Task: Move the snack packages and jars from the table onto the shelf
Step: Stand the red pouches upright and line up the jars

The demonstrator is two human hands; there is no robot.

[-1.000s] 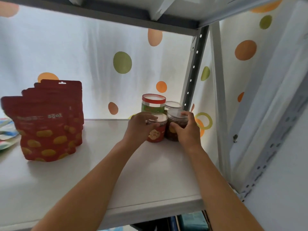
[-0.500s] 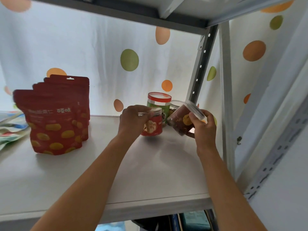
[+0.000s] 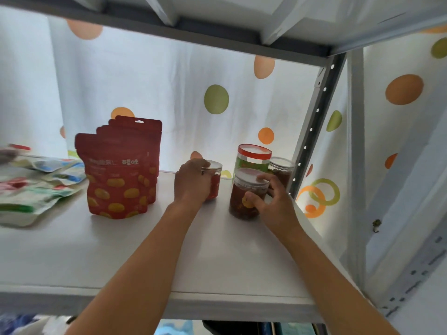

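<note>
Head view: the left hand is curled round a small red-labelled jar, fingers wrapped over its upper wall just under the clear lid; the jar is upright on the white shelf board. The right hand grips a dark-filled jar, thumb on the front wall and fingers hooked over the lid rim; this jar also stands upright on the board. Directly beyond the right fingers stands a taller green jar with a red-rimmed lid, and beside it, toward the perforated grey upright, another dark jar. Well to the left of the left-hand fingers stands a stack of red snack pouches (upright, one behind another); farther left, pale multicoloured pouches lie flat. The board is matt white with a grey front edge. Behind hangs a white curtain printed with orange and green dots; an upper shelf closes the bay above.
</note>
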